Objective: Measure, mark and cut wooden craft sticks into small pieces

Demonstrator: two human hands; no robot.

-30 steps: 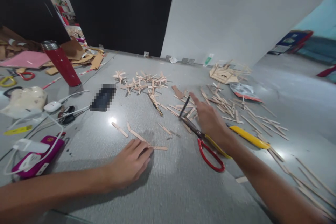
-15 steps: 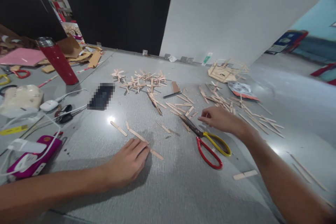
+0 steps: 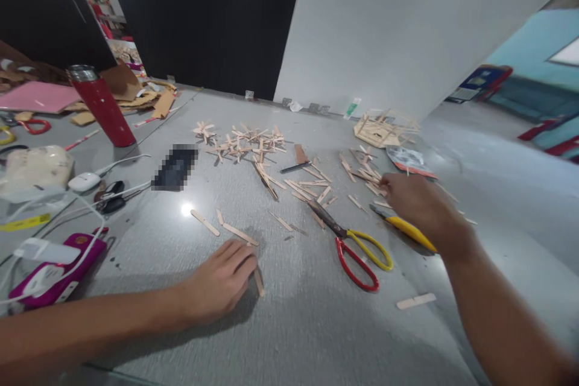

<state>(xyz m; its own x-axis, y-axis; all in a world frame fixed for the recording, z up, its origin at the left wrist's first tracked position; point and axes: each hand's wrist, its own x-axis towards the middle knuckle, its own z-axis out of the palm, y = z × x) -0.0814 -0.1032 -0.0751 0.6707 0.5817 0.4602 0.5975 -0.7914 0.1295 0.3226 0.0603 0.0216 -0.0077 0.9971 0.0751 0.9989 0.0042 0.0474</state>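
Observation:
My left hand (image 3: 226,274) rests on the grey table with its fingers curled in over a wooden stick (image 3: 259,282), whose lower end sticks out beside the fingertips. Another stick (image 3: 240,233) lies just above the knuckles. On the right, my right hand (image 3: 414,202) is bent over the scattered stick pieces (image 3: 368,175), its fingertips at a piece; whether it grips one is too small to tell. A yellow-handled tool (image 3: 409,232) lies beneath this hand. Scissors (image 3: 346,234) with red and yellow handles lie open between my hands.
Star-shaped stick bundles (image 3: 244,142) lie at the back centre. A stick frame (image 3: 384,129) and a silver packet (image 3: 409,160) are at the back right. To the left are a red bottle (image 3: 104,105), phone (image 3: 175,167), cables and a purple device (image 3: 63,271).
My right hand has moved right and a little up, and the yellow-handled tool now shows under it. The stick at my left hand has turned to point more downward.

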